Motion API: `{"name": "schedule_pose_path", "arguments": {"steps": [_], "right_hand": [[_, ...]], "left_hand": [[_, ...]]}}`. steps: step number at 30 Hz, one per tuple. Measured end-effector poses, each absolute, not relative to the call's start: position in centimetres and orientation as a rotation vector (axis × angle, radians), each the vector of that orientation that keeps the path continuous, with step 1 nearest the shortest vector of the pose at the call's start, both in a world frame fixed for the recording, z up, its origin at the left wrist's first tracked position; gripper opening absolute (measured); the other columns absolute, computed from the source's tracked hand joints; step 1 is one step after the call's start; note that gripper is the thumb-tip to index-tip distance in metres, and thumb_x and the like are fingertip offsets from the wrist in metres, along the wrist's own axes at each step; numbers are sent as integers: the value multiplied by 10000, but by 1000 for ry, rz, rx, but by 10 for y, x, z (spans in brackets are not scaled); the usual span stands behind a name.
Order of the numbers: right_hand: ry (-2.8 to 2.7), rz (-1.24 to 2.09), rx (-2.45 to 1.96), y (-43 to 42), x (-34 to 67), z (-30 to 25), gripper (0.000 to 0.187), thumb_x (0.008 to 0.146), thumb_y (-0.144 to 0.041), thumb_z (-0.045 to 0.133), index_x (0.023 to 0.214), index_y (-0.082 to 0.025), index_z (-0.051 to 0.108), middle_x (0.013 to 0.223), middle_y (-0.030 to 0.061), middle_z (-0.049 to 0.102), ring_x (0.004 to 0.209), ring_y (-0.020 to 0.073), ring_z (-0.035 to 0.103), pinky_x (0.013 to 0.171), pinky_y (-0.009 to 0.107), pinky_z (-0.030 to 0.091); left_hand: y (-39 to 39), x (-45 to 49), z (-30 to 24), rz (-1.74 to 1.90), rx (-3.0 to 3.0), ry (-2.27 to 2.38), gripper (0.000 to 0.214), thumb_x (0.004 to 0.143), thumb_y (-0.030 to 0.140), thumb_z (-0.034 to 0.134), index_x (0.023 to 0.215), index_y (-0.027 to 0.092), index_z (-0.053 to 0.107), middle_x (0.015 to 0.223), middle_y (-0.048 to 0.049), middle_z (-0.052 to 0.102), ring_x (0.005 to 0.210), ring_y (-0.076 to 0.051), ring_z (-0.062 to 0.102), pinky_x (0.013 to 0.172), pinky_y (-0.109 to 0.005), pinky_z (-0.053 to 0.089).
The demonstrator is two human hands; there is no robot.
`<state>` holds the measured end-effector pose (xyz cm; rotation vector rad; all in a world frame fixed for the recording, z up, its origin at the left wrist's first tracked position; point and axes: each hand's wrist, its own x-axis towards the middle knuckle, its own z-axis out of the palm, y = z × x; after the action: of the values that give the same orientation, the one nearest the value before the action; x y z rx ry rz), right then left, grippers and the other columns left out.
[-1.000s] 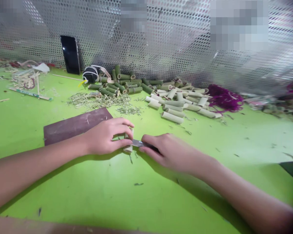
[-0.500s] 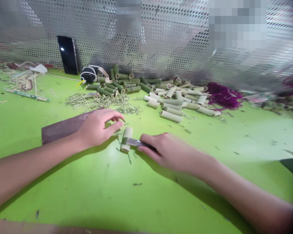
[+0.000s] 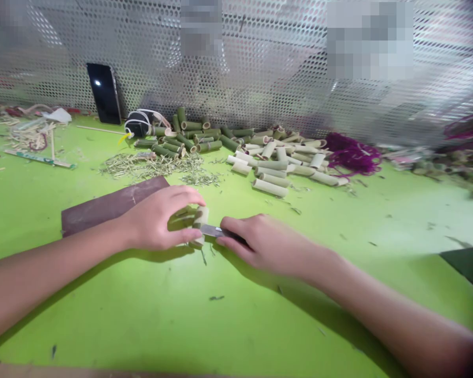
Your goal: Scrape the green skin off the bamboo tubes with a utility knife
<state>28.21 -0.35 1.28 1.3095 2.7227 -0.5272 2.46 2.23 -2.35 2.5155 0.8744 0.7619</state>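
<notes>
My left hand (image 3: pixel 160 218) curls round a short pale bamboo tube (image 3: pixel 202 215) on the green table, its thumb near the lower end and its forefinger at the upper end. The far side of the grip is partly hidden. In my right hand (image 3: pixel 262 239) is a knife (image 3: pixel 211 231) with a dark handle, closed in my fingers. Its flat metal blade points left and its tip meets the side of the tube. Thin green shavings lie beside the tube.
Left of the tube lies a brown board (image 3: pixel 112 205). Behind are shavings (image 3: pixel 150 165), green bamboo pieces (image 3: pixel 208 146), peeled bamboo tubes (image 3: pixel 270 187) and purple string (image 3: pixel 352 153). A phone (image 3: pixel 104 94) leans on the perforated metal screen (image 3: pixel 260 68).
My left hand has moved right and down from beside the bamboo tube and now has its fingers and thumb round it. The right hand keeps the knife at the tube. The view has shifted slightly.
</notes>
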Motion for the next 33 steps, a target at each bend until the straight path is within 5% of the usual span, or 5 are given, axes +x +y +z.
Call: {"name": "schedule_pose_path", "arguments": {"steps": [6, 17, 21, 33], "right_hand": [[2727, -479, 1300, -4, 282, 13, 320, 1074, -402, 440, 852, -207, 563, 616, -11, 606, 471, 117, 483, 505, 257, 279], [2755, -356, 1358, -1, 282, 7, 335, 1081, -404, 387, 920, -208, 606, 653, 9, 653, 482, 140, 519, 519, 273, 314], [2734, -221, 1457, 0, 279, 5, 318, 1072, -383, 397, 938, -208, 626, 674, 21, 674, 484, 149, 526, 517, 285, 285], [2713, -84, 1457, 0, 267, 6, 337, 1091, -362, 349, 945, -196, 603, 638, 16, 635, 460, 145, 480, 509, 289, 248]], "left_hand": [[19, 26, -27, 624, 2541, 797, 667, 907, 604, 691, 1433, 211, 573, 1469, -160, 620, 1351, -345, 585, 1156, -534, 467], [16, 32, -21, 597, 2428, 940, 423, 892, 503, 715, 1204, 234, 621, 1370, -114, 666, 1176, -302, 680, 959, -449, 578], [15, 36, -19, 548, 2367, 991, 502, 878, 478, 713, 1291, 231, 570, 1325, -110, 673, 1079, -290, 709, 868, -424, 595], [15, 36, -18, 508, 2340, 1023, 705, 862, 515, 734, 1449, 212, 488, 1391, -140, 649, 1167, -325, 687, 921, -452, 593]]}}
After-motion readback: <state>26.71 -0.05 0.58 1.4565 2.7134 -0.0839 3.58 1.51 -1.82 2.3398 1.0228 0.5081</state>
